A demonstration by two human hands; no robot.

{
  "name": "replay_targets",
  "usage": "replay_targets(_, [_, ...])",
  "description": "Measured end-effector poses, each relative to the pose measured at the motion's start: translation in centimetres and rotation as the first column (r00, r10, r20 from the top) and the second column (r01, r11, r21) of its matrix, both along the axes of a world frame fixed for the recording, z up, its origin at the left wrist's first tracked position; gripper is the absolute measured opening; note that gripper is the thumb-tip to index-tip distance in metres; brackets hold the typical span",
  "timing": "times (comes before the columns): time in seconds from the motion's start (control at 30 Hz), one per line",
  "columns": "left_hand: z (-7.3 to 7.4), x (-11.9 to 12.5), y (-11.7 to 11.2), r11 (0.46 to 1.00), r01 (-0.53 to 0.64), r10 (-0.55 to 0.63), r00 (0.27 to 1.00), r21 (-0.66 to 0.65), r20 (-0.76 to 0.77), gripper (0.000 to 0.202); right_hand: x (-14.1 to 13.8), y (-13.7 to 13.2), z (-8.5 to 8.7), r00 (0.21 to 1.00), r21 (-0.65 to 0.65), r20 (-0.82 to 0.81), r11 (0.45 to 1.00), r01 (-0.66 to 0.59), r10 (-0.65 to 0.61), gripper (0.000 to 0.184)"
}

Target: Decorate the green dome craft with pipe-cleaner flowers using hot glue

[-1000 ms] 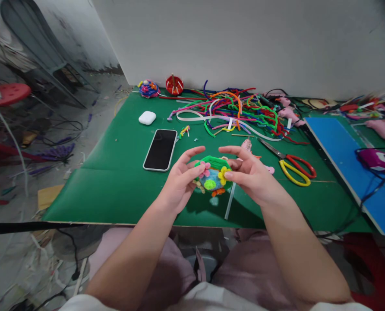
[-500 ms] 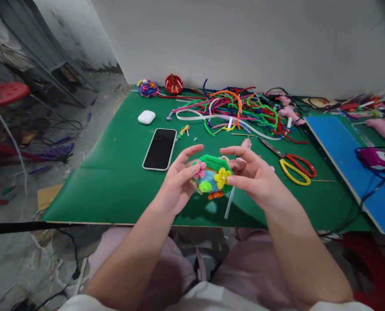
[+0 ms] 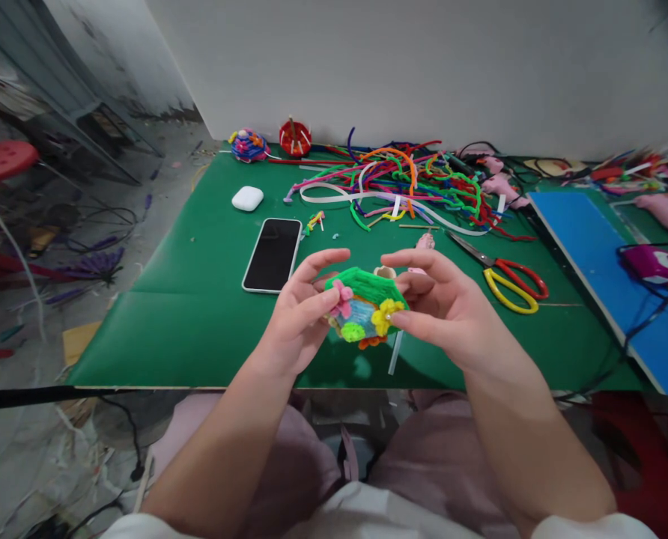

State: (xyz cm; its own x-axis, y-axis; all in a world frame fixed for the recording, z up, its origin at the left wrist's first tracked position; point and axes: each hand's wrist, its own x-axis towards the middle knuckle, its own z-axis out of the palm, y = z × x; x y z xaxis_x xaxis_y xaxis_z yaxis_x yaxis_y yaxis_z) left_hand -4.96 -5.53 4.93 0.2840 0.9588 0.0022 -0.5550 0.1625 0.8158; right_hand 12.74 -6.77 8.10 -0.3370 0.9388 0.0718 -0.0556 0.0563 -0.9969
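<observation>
Above the bench's (image 3: 199, 314) near edge, left hand (image 3: 297, 322) and right hand (image 3: 451, 314) hold a pipe-cleaner ornament (image 3: 362, 288) between them, fingers (image 3: 318, 301) closed lightly on its sides. The right index tip presses its yellow flower (image 3: 383, 317), apparently a seating step that calls for gentle pressure.

We read no text, label, brand, number or sign anywhere. Phone (image 3: 272, 254) toward the table's left edge: screen black, nothing on it. White case (image 3: 247, 198) behind it: plain as far as we can tell, too small for any marking. Scissors (image 3: 505, 277) toward the right edge: no legible stamp on blades or handles. Pipe-cleaner ornament (image 3: 366, 307) near the front edge: no lettering on it.
</observation>
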Motion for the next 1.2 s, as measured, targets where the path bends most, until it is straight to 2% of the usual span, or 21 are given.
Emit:
replay_targets(0.27, [-0.04,0.0,0.0,1.0,-0.007,0.007,1.0,-0.009,-0.005,0.037,-0.15,-0.38,0.37,0.999,0.031,0.028,0.999,0.018,-0.019,0.039])
replay_targets(0.6, [-0.05,0.18,-0.08,1.0,-0.015,0.015,1.0,-0.02,0.004,0.033,-0.08,0.1,0.08,0.998,-0.036,-0.022,0.998,-0.059,0.059,0.045])
replay_targets(0.9, [0.12,0.17,-0.13,0.999,-0.01,0.01,1.0,-0.038,-0.016,0.033,-0.03,0.12,-0.01,0.999,-0.03,0.005,0.999,-0.041,0.042,0.042])
replay_targets(1.2, [0.06,0.38,-0.17,1.0,-0.02,0.02,1.0,0.005,-0.016,0.031,0.03,0.12,0.12,0.998,-0.03,0.028,0.998,-0.047,0.048,0.043])
